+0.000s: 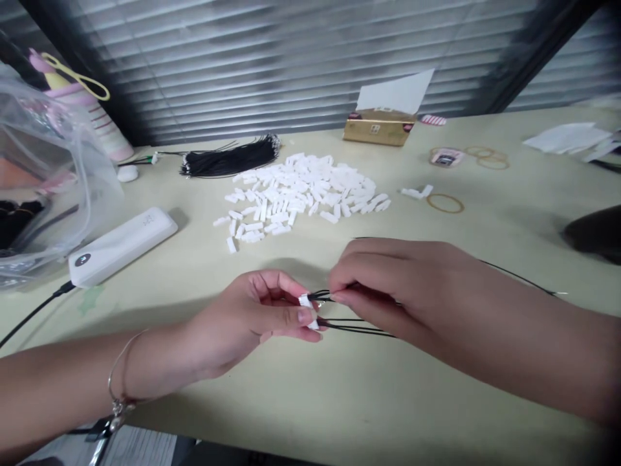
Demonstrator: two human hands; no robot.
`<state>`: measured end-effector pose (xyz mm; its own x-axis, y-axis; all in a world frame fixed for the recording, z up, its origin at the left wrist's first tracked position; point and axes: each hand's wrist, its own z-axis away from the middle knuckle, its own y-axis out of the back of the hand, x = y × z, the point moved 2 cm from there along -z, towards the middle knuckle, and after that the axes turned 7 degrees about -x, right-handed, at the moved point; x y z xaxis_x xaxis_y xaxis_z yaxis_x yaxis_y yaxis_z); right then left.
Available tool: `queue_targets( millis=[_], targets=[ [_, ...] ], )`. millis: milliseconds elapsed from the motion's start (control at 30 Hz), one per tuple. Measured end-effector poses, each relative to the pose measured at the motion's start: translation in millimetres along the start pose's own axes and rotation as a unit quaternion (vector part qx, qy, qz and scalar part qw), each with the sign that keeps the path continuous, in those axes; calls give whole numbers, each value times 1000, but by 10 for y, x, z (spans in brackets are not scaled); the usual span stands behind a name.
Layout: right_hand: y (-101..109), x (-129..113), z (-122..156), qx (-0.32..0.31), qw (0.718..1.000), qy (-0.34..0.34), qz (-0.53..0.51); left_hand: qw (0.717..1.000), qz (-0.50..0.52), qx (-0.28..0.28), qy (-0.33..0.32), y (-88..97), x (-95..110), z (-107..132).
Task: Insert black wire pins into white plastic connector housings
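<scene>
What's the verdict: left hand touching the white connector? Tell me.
Touching: the head view shows the left hand pinching the white connector.

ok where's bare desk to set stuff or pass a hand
Bare desk lies between the white connector pile and your hands, and between the rubber band and right hand. The power bank and plastic bag crowd the left.

small white connector [305, 301] on thin black wires [356, 327]
</scene>
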<state>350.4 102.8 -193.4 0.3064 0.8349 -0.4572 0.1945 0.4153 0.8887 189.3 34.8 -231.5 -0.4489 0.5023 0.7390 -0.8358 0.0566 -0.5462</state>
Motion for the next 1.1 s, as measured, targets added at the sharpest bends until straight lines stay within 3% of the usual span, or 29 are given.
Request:
queue_targets(
  millis=[233,567,867,1000,1100],
  targets=[
    [-68,25,-8,-16,998,-53,33,1000,-19,-1,-1,-2,-9,-3],
    [-86,-101,-52,16,991,-1,133,999,-35,3,9,40,-40,16],
    [-200,-164,-10,95,974,88,188,1000,-11,0,-20,27,-49,-12],
    [-210,-140,-19,87,980,76,164,1000,-11,2,-25,34,-49,-14],
    [-92,-111,-38,74,988,71,119,999,-8,-3,-32,28,-40,-8]
  ],
)
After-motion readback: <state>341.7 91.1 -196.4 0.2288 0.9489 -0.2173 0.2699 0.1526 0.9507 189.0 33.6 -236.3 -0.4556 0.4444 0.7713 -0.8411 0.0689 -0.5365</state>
